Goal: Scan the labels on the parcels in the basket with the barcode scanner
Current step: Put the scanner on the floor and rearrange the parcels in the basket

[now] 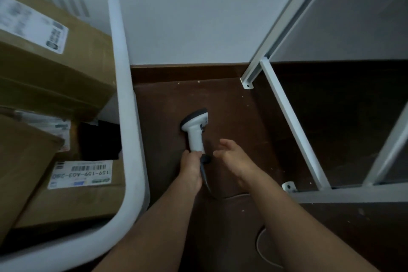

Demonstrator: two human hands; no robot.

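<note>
A white barcode scanner (195,130) with a dark head lies on the dark brown floor, its cable trailing toward me. My left hand (191,168) grips the lower end of its handle. My right hand (231,157) hovers just to the right of the handle, fingers apart, holding nothing. At the left stands a white plastic basket (130,117) with several brown cardboard parcels. The top parcel (72,68) bears a blurred white label (33,24). A lower parcel (84,201) shows a barcode label (80,174), upside down to me.
A white metal rack frame (291,126) stands at the right, its feet bolted to the floor. A pale wall with a dark skirting board runs behind. The scanner's thin cable (262,247) loops over the floor near my right forearm.
</note>
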